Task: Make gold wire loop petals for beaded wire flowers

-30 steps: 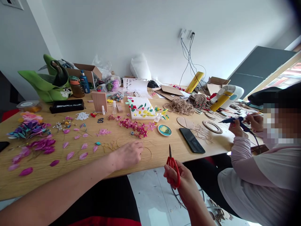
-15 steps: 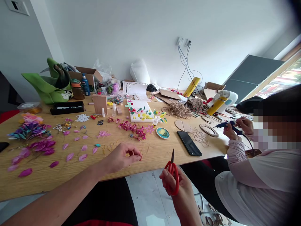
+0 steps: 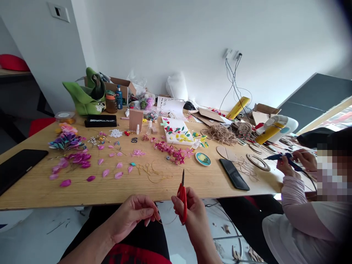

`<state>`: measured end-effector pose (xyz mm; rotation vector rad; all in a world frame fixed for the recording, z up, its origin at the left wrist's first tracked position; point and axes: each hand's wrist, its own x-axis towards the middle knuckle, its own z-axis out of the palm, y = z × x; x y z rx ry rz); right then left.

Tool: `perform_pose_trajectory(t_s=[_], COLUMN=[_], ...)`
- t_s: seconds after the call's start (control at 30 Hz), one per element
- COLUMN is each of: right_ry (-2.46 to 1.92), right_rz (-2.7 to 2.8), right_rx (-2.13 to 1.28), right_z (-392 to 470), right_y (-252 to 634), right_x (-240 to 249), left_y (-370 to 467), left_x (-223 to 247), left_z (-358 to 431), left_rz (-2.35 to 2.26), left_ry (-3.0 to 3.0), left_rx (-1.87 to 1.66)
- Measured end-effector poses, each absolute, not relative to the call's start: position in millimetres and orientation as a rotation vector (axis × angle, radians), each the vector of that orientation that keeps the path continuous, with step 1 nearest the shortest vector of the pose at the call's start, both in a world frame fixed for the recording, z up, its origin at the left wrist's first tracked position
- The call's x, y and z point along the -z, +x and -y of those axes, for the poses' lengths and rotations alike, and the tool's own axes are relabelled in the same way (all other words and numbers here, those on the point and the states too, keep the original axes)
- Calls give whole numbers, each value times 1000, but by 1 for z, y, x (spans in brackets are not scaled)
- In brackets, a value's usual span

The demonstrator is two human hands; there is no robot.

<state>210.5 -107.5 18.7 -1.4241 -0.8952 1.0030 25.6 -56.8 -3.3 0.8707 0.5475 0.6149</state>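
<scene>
Below the front edge of the wooden table (image 3: 104,194), my left hand (image 3: 137,212) pinches a thin wire (image 3: 167,222) that curves toward my right hand. Red-handled scissors (image 3: 183,205) are held in my right hand (image 3: 194,212), their dark blades pointing up and looking closed. My two hands are a short distance apart over my lap. Gold wire pieces (image 3: 148,169) lie on the table beyond them. Pink flowers (image 3: 176,152) and loose pink petals (image 3: 118,176) are spread farther back and to the left.
A black phone (image 3: 233,174) lies right of centre, near a round painted piece (image 3: 203,159). At the right, another person's hands hold a blue glue gun (image 3: 286,157). A green bag (image 3: 82,99), bottles and a bundle of twine (image 3: 221,134) stand or lie at the back.
My left hand has drawn back from over the table to below its edge, with the wire now visible. The scissors have turned more side-on. The view has shifted left.
</scene>
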Motion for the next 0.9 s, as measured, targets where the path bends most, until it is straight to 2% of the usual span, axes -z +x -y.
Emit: perform_pose_trajectory(t_s=[0.4,0.9], right_ry=[-1669,-1696], right_rz=[1260,1306], right_rx=[-860,-896], right_z=[97,89], right_y=[183,171], right_x=[-36,-38], left_y=[-17,-20], left_x=[8,8], left_z=[54,53], left_rz=[-676,-768], left_ry=[1049,1203], left_rx=[-532,-562])
